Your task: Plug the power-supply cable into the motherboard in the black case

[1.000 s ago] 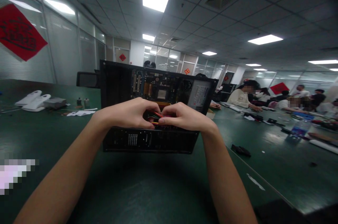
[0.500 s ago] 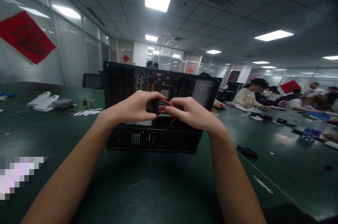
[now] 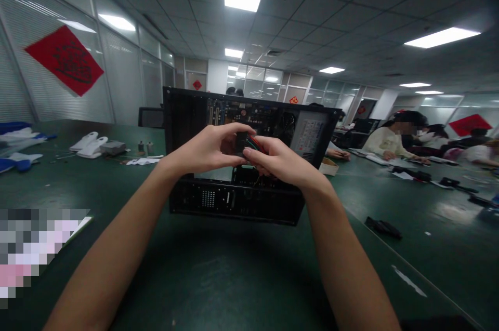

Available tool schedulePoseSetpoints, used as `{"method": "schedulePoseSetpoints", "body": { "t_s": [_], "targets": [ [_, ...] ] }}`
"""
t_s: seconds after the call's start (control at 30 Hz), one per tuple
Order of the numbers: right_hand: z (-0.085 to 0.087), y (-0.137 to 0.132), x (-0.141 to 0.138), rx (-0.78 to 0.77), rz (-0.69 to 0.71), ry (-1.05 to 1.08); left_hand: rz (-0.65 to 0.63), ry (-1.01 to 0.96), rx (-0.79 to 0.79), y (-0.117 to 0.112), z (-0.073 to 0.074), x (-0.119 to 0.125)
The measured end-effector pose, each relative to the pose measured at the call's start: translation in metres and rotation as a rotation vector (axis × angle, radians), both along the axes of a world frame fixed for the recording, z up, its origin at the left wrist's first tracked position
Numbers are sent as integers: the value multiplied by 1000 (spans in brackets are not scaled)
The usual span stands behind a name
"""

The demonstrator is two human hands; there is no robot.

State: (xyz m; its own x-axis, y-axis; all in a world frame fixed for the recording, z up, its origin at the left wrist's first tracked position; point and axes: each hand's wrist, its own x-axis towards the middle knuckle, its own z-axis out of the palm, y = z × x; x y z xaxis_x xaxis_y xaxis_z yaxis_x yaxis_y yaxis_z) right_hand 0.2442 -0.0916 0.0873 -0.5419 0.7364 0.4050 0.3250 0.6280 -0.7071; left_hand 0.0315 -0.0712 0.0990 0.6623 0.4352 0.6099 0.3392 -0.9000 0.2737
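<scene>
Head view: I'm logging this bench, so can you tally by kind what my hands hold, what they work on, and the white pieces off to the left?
Open computer case: 1
Black connector, in the left hand: 1
Wire bundle, in the right hand: 1
White moulded pieces, left of the case: 2
Total: 5

Green tabletop (image 3: 234,279); red diamond paper (image 3: 64,61) on glass wall; white devices (image 3: 91,144) far left; black item (image 3: 384,227) right; seated people (image 3: 390,138) beyond.
</scene>
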Motion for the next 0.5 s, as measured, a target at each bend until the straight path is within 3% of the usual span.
{"method": "schedulePoseSetpoints", "body": {
  "t_s": [0.5],
  "targets": [
    [-3,7,-7,45,28,-13,69,-24,-97,-7,0,4]
  ]
}}
